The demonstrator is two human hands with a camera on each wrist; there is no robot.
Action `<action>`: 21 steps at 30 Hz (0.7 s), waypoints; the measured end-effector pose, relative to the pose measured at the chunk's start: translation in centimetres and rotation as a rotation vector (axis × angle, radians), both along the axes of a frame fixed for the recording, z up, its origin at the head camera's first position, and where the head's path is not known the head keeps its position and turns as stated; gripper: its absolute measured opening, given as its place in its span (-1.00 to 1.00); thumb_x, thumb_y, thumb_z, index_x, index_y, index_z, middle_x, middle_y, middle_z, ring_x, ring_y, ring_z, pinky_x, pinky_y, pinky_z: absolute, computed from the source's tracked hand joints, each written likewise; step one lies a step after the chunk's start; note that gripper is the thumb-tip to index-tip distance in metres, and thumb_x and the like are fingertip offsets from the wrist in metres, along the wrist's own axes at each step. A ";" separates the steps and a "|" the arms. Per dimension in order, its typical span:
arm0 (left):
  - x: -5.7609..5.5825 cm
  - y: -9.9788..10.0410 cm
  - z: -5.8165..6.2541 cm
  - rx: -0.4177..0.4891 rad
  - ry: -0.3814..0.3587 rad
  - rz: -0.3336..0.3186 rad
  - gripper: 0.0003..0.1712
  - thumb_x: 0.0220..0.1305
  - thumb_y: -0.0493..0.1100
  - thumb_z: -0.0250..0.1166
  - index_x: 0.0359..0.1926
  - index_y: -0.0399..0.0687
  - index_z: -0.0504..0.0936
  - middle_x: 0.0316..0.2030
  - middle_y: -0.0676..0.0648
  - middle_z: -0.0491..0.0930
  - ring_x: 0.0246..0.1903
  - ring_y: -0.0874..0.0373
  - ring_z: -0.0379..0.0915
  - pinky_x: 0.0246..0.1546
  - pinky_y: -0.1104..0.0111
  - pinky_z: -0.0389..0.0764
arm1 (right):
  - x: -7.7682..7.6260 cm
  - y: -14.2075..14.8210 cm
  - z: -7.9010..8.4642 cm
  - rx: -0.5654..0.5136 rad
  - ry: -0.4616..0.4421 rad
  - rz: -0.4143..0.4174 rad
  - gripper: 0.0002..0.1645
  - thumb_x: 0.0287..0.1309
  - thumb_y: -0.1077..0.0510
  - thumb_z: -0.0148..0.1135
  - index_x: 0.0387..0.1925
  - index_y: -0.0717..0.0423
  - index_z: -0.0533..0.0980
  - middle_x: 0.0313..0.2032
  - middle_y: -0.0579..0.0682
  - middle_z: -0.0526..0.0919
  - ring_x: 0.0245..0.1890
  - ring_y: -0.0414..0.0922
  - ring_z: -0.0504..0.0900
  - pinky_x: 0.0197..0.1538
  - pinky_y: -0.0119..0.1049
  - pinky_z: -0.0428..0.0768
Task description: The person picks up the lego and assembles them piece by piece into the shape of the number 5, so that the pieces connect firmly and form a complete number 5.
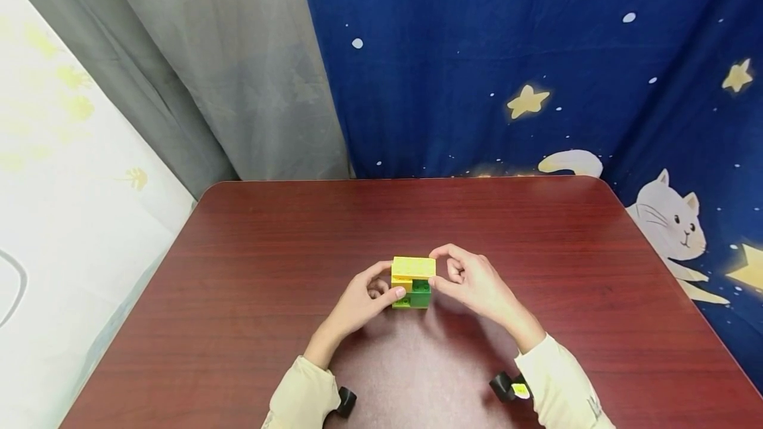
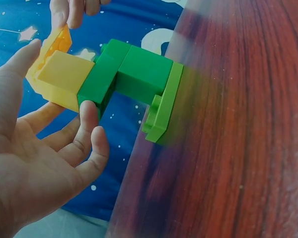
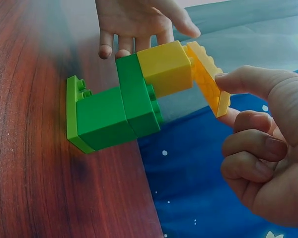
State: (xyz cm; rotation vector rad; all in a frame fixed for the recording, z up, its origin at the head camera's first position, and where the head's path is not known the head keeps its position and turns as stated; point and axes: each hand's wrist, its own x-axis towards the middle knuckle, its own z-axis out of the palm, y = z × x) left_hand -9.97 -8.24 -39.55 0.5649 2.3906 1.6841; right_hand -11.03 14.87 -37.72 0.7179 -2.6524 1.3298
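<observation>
Head view, and the brick stack looks to be standing on the red-brown table: lime base, two green bricks, then a yellow block. Right hand has the yellow plate in a narrow pinch, thumb and index at its overhanging end! Left hand curves its fingers loosely round the yellow block; whether that thumb bears on it, I cannot tell. Over to the right wrist view: the plate tilts against the block, not flush. Seating the plate looks like the step in hand; next calls for levelling it, lining up the studs and pressing down while the left hand braces.
</observation>
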 end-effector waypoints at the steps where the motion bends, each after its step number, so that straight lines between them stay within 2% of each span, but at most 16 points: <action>1: 0.0 0.0 0.0 0.000 0.006 0.003 -0.51 0.17 -0.22 0.31 0.14 -0.15 0.45 -0.49 -0.09 0.49 -0.52 0.15 0.37 -0.52 0.46 0.34 | 0.0 0.0 0.0 0.001 0.002 0.001 -0.61 -0.06 0.12 0.43 -0.15 -0.03 0.50 -0.70 -0.24 0.21 -0.69 -0.32 0.19 -0.54 -0.40 0.25; 7: 0.0 0.0 0.0 0.015 0.025 0.006 -0.51 0.16 -0.23 0.31 0.13 -0.16 0.45 -0.44 -0.08 0.48 -0.48 0.10 0.37 -0.52 0.44 0.36 | 0.0 -0.1 0.0 0.002 0.016 0.015 -0.60 -0.06 0.14 0.43 -0.14 -0.01 0.50 -0.70 -0.26 0.21 -0.69 -0.32 0.20 -0.54 -0.40 0.25; 14: -0.1 -0.1 0.0 0.087 0.042 0.030 -0.44 0.17 -0.26 0.31 0.20 -0.19 0.40 -0.07 -0.12 0.50 -0.43 0.09 0.37 -0.53 0.47 0.33 | -0.2 -0.3 -0.1 0.013 0.035 0.023 -0.60 -0.07 0.15 0.42 -0.14 0.00 0.50 -0.70 -0.27 0.21 -0.69 -0.33 0.20 -0.54 -0.40 0.25; 21: -0.1 -0.1 0.0 0.180 0.068 0.040 -0.49 0.18 -0.31 0.28 0.17 -0.22 0.42 -0.05 -0.17 0.54 -0.41 0.07 0.47 -0.40 0.40 0.46 | -0.2 -0.4 -0.1 0.033 0.035 0.026 -0.62 -0.06 0.15 0.41 -0.15 -0.02 0.50 -0.69 -0.26 0.21 -0.69 -0.33 0.19 -0.53 -0.40 0.25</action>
